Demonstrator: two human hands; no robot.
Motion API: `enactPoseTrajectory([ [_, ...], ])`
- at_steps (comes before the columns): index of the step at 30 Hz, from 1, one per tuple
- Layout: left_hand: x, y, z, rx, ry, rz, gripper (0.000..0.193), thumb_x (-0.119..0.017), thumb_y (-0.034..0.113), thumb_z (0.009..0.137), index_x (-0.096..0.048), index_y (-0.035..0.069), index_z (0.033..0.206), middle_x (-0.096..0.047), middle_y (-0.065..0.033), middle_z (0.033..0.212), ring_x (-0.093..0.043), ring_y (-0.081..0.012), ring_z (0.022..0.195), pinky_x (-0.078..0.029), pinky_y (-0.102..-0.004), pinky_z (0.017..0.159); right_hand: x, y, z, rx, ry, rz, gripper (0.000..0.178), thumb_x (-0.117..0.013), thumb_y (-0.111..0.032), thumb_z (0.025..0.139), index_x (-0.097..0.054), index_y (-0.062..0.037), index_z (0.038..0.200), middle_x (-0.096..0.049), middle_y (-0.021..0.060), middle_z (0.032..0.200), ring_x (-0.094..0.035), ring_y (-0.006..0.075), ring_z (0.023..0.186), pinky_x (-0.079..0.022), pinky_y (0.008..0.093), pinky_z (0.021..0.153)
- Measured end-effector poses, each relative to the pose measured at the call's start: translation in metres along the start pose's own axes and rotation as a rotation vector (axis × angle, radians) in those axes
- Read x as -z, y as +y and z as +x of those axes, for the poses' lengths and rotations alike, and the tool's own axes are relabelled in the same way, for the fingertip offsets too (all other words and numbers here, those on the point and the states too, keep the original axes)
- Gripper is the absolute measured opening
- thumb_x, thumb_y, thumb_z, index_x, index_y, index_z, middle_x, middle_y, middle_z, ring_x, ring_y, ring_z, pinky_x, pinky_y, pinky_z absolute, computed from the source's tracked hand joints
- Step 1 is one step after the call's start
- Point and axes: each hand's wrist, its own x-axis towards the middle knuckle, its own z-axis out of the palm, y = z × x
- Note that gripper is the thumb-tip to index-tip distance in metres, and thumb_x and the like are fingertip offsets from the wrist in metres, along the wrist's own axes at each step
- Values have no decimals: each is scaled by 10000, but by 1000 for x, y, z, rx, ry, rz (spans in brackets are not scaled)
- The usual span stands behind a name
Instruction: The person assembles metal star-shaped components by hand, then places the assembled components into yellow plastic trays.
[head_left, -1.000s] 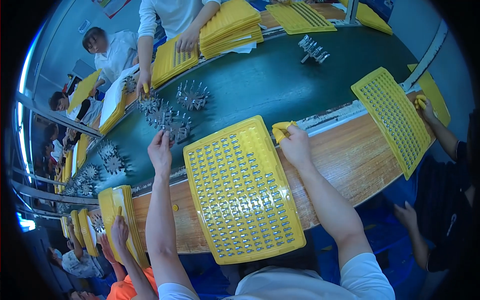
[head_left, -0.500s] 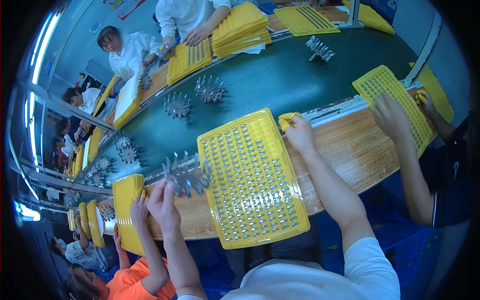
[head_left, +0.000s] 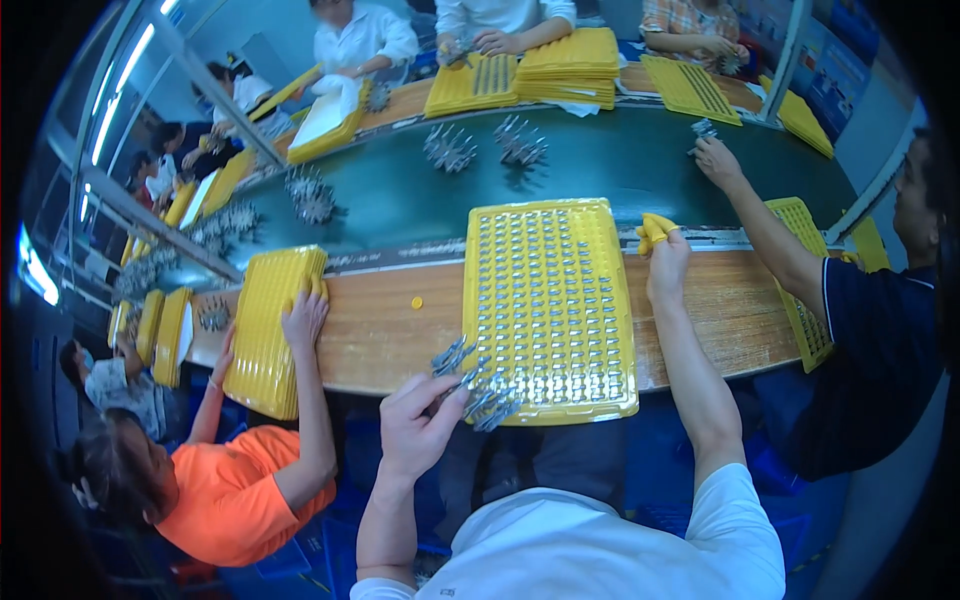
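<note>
My left hand (head_left: pixel 420 425) is closed on a grey metal wheel-shaped rack with prongs (head_left: pixel 485 395), held tilted over the lower left corner of a yellow plastic tray (head_left: pixel 603 240). Rows of small silver metal pins (head_left: pixel 545 320) fill most of the tray; its upper right part has bare cells. Just beyond the tray's right edge is my right hand (head_left: pixel 665 265), its fingers curled together and covered by yellow finger cots. Whatever those fingers may hold is hidden.
Ahead runs a green conveyor belt (head_left: pixel 400 215) carrying several pronged metal racks (head_left: pixel 450 150). A small yellow disc (head_left: pixel 417 303) lies on the wooden bench (head_left: pixel 370 340). At left, a person in orange holds stacked yellow trays (head_left: pixel 265 330). At right, a person's hand (head_left: pixel 718 160) reaches over the belt.
My left hand has brought the metal rack from beside the tray to its lower left corner. The view has turned. The person on the right now reaches to a rack on the belt.
</note>
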Motion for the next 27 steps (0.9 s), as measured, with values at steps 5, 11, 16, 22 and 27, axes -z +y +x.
enactPoseTrajectory([
  [5, -9, 2, -4, -124, 54, 105, 126, -780, 32, 841, -751, -6, 958, -598, -72, 689, -568, -163, 514, -442, -298, 487, -62, -112, -110, 349, -709, -264, 184, -735, -108, 914, -745, -29, 1080, -725, 59, 895, -700, 165, 865, -540, 303, 726],
  [11, -9, 5, -3, -295, 68, 284, 120, -785, 70, 811, -752, 47, 924, -577, -54, 661, -572, -214, 514, -453, -335, 496, -95, -129, -153, 913, -1194, -579, 248, -835, -159, 789, -736, -93, 1007, -726, 67, 936, -702, 248, 810, -554, 361, 683],
  [16, -3, 4, -6, -358, 65, 362, 107, -787, 105, 807, -750, 69, 901, -576, -43, 654, -586, -219, 530, -462, -342, 514, -103, -124, -160, 933, -1242, -646, 188, -809, -190, 801, -714, -95, 932, -683, 59, 830, -683, 262, 745, -536, 398, 637],
  [22, -2, 6, -5, -421, 14, 432, 105, -784, 103, 784, -744, 71, 875, -593, -35, 667, -611, -211, 575, -475, -351, 555, -108, -133, -164, 918, -1336, -779, 117, -712, -128, 768, -672, -20, 746, -653, 142, 733, -678, 339, 761, -526, 475, 657],
  [27, -3, 5, -7, -432, 4, 447, 82, -780, 98, 779, -738, 72, 846, -588, -39, 651, -607, -220, 563, -465, -357, 538, -98, -123, -148, 859, -1347, -769, 106, -721, -144, 769, -694, -42, 779, -662, 120, 748, -680, 323, 767, -528, 473, 657],
])
